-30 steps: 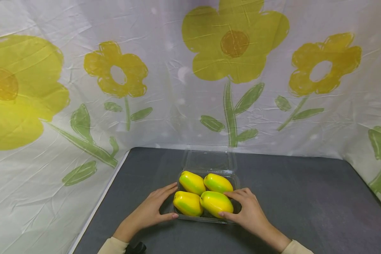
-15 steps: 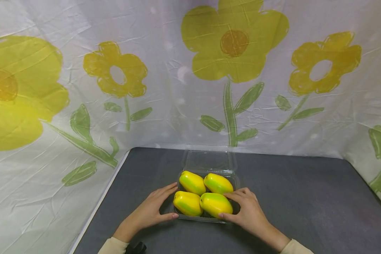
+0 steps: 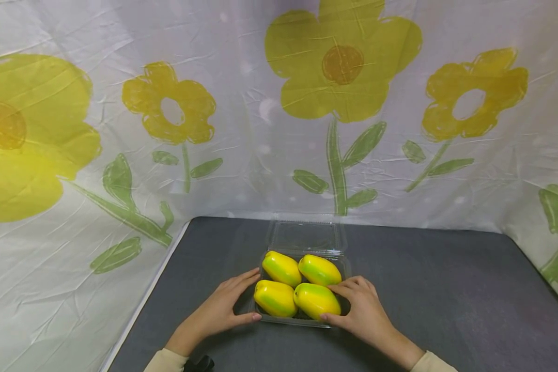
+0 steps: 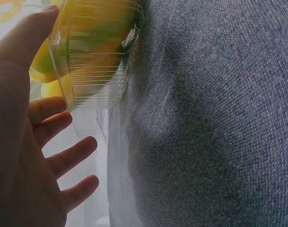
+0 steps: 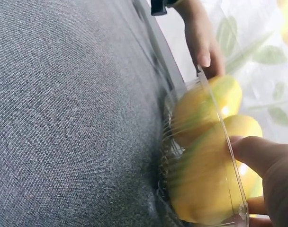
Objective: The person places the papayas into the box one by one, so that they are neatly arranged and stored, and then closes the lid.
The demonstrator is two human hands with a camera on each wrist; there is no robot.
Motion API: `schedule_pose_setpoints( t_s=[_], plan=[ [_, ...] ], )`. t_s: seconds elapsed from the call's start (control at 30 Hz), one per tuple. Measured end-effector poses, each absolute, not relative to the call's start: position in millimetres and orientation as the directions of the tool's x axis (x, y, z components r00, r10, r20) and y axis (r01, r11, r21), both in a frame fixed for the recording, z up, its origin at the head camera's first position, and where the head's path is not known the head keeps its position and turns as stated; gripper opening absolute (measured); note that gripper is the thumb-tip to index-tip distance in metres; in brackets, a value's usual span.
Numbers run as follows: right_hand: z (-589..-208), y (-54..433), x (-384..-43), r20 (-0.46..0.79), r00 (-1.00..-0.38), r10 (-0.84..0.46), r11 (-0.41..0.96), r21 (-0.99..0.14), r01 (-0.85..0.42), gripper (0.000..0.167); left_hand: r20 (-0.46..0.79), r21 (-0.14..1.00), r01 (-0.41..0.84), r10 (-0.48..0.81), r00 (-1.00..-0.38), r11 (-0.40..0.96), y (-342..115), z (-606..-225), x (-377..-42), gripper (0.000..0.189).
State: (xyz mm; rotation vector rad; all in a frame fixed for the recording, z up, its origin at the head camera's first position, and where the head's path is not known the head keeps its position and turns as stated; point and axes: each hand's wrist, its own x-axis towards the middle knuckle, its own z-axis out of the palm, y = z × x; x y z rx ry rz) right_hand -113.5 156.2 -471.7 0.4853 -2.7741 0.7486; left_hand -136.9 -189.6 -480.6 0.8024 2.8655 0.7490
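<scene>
Several yellow-green mangoes sit in two rows in a clear plastic clamshell container (image 3: 302,323), its lid (image 3: 306,235) laid back. My right hand (image 3: 365,310) pinches the front right mango (image 3: 317,301) between thumb and fingers; in the right wrist view its thumb (image 5: 250,149) presses on the fruit, inside the rim. Beside the front left mango (image 3: 275,298), my left hand (image 3: 223,305) rests at the container's left side with thumb and fingers spread. The left wrist view shows that thumb (image 4: 37,28) at the rim and the other fingers loosely extended.
The container stands on a dark grey cloth-covered table (image 3: 423,289). Behind it hangs a white curtain (image 3: 242,129) printed with yellow flowers. A small black object (image 3: 200,363) shows by the left wrist.
The front right mango has settled slightly lower toward the front of the container under my right hand. My left hand has stayed in place.
</scene>
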Motion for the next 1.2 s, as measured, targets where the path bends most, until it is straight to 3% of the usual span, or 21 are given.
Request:
schedule_pose_setpoints(
  t_s=[0.43,0.8,1.0,1.2],
  plan=[
    [-467,156,-115,0.266,-0.922,-0.281,0.828,-0.418,-0.373,0.059,0.062,0.497,0.467,0.507,-0.860,0.731,-190,-479,-136,0.090],
    [-465,157,-115,0.284,-0.920,-0.268,0.808,-0.454,-0.376,0.059,0.051,0.597,0.431,0.504,-0.862,0.677,-194,-480,-140,0.079],
    [-458,167,-123,0.345,-0.914,-0.214,0.754,-0.537,-0.379,0.052,0.052,0.665,0.382,0.470,-0.881,0.642,-199,-478,-148,0.072],
    [-457,187,-143,0.303,-0.942,-0.141,0.640,-0.698,-0.321,0.051,0.103,0.746,0.367,0.448,-0.888,0.556,-204,-483,-165,0.060]
  ],
)
